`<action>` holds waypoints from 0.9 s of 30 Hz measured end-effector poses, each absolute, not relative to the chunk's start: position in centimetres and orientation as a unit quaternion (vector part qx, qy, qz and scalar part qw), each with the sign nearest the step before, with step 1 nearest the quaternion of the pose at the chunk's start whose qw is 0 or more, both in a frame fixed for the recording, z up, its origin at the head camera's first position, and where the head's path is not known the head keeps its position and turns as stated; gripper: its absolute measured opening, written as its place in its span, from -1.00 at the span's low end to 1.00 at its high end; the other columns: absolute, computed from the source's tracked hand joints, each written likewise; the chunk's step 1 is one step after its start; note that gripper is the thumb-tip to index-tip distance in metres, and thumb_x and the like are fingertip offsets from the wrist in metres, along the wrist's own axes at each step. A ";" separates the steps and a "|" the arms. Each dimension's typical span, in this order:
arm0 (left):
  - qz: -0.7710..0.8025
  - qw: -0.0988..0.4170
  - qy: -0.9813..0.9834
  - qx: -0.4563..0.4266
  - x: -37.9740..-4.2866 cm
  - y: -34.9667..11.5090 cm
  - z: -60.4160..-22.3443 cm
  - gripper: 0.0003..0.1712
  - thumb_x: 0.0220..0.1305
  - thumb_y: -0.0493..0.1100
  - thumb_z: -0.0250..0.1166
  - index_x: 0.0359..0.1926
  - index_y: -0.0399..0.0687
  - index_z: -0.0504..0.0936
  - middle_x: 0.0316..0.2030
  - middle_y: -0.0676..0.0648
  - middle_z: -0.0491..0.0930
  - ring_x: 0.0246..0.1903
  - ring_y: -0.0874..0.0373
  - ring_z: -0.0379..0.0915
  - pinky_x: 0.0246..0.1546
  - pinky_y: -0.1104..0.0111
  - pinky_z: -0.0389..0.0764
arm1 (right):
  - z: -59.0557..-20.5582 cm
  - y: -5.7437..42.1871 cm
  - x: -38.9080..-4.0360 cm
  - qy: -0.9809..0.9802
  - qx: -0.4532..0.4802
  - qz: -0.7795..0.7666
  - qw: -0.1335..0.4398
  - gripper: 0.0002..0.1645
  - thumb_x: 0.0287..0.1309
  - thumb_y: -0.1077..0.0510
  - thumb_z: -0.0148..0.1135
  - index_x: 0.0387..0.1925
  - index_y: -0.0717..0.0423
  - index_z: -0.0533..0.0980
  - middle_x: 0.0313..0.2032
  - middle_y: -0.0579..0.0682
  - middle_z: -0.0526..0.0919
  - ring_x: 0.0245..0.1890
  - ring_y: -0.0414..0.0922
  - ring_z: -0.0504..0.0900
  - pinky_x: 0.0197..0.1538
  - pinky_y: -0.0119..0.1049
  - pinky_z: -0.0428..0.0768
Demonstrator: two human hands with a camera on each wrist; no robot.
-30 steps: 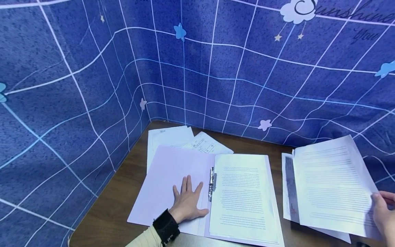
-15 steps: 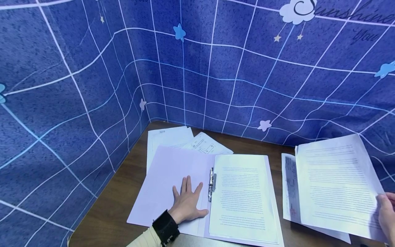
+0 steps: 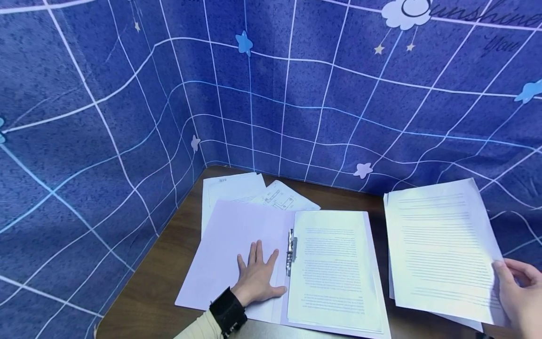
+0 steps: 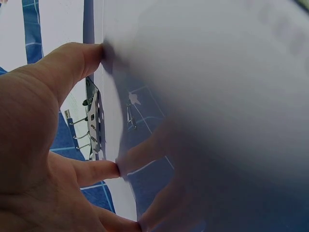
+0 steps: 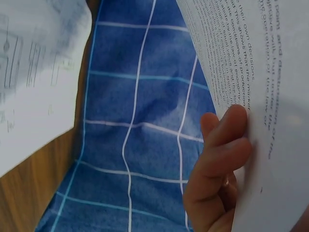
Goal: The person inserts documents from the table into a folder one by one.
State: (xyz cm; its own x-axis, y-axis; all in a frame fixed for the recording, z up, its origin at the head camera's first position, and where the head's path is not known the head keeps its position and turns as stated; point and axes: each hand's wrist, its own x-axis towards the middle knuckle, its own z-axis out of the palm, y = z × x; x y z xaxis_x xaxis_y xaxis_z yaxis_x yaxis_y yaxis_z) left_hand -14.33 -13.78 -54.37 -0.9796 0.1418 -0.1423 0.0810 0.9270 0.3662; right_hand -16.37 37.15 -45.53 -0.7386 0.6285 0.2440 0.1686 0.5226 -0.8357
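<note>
An open lilac folder (image 3: 220, 263) lies on the wooden table, with printed pages (image 3: 332, 273) on its right half and a metal lever clip (image 3: 290, 252) at the spine. My left hand (image 3: 256, 280) rests on the left cover, palm down with fingers spread; the left wrist view shows its fingertips touching the glossy surface. At the right, my right hand (image 3: 522, 294) pinches the lower right edge of a printed sheet (image 3: 440, 249), thumb on the near face and fingers behind. That sheet is raised at a tilt above other papers (image 3: 459, 321), which it mostly hides.
Loose white pages (image 3: 230, 188) and a sheet with line drawings (image 3: 281, 197) lie behind the folder, partly under it. Blue patterned fabric (image 3: 296, 108) walls the table's back and left. A strip of brown tabletop (image 3: 379, 226) separates the folder from the right-hand papers.
The sheet in my right hand moved slightly right, then back left, and now covers most of the papers under it. My left hand stays in place on the folder.
</note>
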 end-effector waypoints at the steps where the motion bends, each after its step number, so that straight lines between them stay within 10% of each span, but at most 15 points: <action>1: 0.183 0.083 0.978 0.057 -14.3 -13.8 -54.4 0.18 0.00 0.39 0.50 0.54 -0.02 0.32 0.53 -0.55 -0.14 0.53 -0.47 -0.30 0.27 -0.56 -0.21 | -45.4 36.9 -16.3 -0.832 -0.241 0.425 0.263 -0.47 0.43 0.17 0.16 -0.37 -0.70 0.37 -0.62 -0.84 0.30 -0.52 -0.65 0.27 -0.32 -0.62 0.19; 7: 0.180 0.081 0.979 0.058 -14.4 -13.8 -54.6 0.17 0.00 0.40 0.50 0.54 -0.02 0.32 0.53 -0.55 -0.13 0.53 -0.48 -0.29 0.27 -0.57 -0.20 | -44.8 35.6 -16.0 -0.867 -0.251 0.369 0.222 -0.87 0.40 0.02 0.24 -0.22 -0.12 0.68 -0.67 -0.88 0.24 -0.65 -0.65 0.29 -0.43 -0.54 0.23; 11: 0.177 0.080 0.979 0.060 -14.5 -13.8 -54.8 0.17 0.00 0.40 0.49 0.54 -0.02 0.32 0.53 -0.55 -0.13 0.53 -0.48 -0.29 0.26 -0.57 -0.19 | -44.7 34.5 -16.0 -0.884 -0.257 0.328 0.214 -0.52 0.39 -0.02 0.25 0.07 0.31 0.64 -0.68 -0.88 0.21 -0.64 -0.71 0.25 -0.32 -0.47 0.23; 22: 0.172 0.079 0.980 0.059 -14.5 -13.8 -54.7 0.17 0.00 0.41 0.49 0.54 -0.01 0.32 0.53 -0.55 -0.13 0.53 -0.48 -0.28 0.26 -0.57 -0.17 | -45.4 31.3 -16.3 -0.892 -0.215 0.332 0.219 -0.62 0.30 -0.01 0.36 -0.03 0.20 0.72 -0.64 -0.89 0.28 -0.57 -0.71 0.29 -0.35 -0.36 0.25; 27: 0.173 0.078 0.980 0.059 -14.4 -13.8 -54.7 0.17 0.01 0.40 0.49 0.54 -0.02 0.32 0.53 -0.55 -0.13 0.53 -0.48 -0.28 0.27 -0.57 -0.18 | -45.7 29.5 -16.5 -0.894 -0.204 0.336 0.217 -0.66 0.27 -0.01 0.40 -0.08 0.14 0.75 -0.56 -0.35 0.72 -0.43 -0.71 0.28 -0.29 -0.34 0.30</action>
